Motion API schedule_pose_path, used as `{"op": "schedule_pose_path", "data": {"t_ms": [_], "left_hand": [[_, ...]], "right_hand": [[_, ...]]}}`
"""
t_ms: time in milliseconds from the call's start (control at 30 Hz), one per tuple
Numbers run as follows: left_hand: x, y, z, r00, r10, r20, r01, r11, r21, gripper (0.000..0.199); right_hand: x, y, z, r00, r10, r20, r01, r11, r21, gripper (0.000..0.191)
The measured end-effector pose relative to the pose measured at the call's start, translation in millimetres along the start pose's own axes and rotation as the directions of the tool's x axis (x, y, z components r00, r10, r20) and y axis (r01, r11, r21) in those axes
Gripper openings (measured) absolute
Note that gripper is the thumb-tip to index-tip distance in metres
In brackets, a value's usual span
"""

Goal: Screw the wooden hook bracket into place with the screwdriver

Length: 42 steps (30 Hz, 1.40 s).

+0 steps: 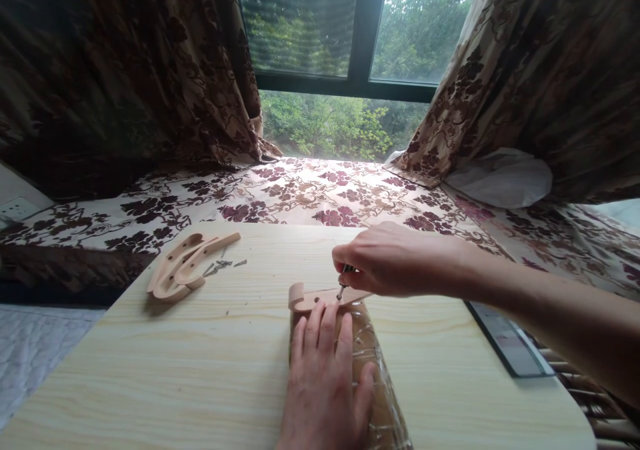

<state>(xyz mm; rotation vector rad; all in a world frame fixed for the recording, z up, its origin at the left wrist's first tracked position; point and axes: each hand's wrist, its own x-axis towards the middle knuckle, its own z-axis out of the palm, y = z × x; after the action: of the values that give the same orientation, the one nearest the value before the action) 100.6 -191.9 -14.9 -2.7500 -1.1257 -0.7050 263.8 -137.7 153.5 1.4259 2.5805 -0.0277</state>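
Observation:
A curved pale wooden piece [306,298] with holes lies across the far end of a brown block [383,383] wrapped in clear plastic. My left hand [327,370] rests flat on the block, fingers spread, with its fingertips at the wooden piece's near edge. Above the piece, my right hand [375,260] is closed around a small screwdriver [346,273], mostly hidden in the fingers. The driver's lower end meets a screw [339,297] at a hole in the wood.
More curved wooden pieces [175,270] lie on the table [200,370] at the far left, beside several loose screws [217,267]. A dark-edged flat device [510,343] sits at the right edge. Beyond are a floral-covered ledge [310,190], curtains [200,70] and a window.

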Motion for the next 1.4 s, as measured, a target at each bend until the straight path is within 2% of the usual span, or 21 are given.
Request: {"op": "schedule_pose_path", "data": {"t_ms": [133,233,500,700,900,1000,1100,1233,1300,1400], "left_hand": [[0,1,-0.5,1.0,-0.002,-0.005,0.002,1.0,0.004,0.053],[0,1,-0.5,1.0,-0.002,-0.008,0.002,1.0,0.001,0.052],[1,0,-1.2,1.0,-0.002,0.006,0.003,1.0,-0.004,0.052],[-1,1,0.2,1.0,0.003,-0.003,-0.003,1.0,0.009,0.053],[1,1,-1.7,0.999,0.029,-0.035,-0.028,0.999,0.022,0.052],[1,0,-1.9,0.997,0.046,-0.068,-0.042,0.997,0.058,0.051],[-1,-4,0.9,0.996,0.073,-0.058,-0.066,0.991,0.116,0.055],[-4,-8,7.9,0.994,0.091,-0.061,-0.079,0.981,0.179,0.059],[-4,-9,11.0,0.993,0.096,-0.07,-0.08,0.976,0.205,0.059],[-4,-12,14.4,0.989,0.124,-0.085,-0.101,0.967,0.236,0.056]], "right_hand": [[-3,2,-3,0.996,-0.085,0.001,0.085,0.993,0.083,0.017],[-2,0,-1,0.994,-0.108,0.001,0.108,0.993,0.055,0.018],[5,-3,1,1.0,0.01,0.002,-0.01,1.0,-0.024,0.021],[1,-1,-4,0.996,-0.083,0.023,0.083,0.996,0.027,0.016],[2,2,2,0.999,-0.036,0.001,0.036,0.999,0.012,0.019],[-1,9,9,0.998,0.005,-0.059,-0.001,0.998,0.068,0.02],[-7,14,19,0.976,0.072,-0.208,-0.024,0.974,0.225,0.023],[-15,15,32,0.863,0.211,-0.458,-0.028,0.927,0.373,0.019],[-16,14,37,0.844,0.214,-0.492,-0.023,0.93,0.366,0.017],[-13,14,43,0.879,0.182,-0.441,-0.021,0.939,0.344,0.016]]}}
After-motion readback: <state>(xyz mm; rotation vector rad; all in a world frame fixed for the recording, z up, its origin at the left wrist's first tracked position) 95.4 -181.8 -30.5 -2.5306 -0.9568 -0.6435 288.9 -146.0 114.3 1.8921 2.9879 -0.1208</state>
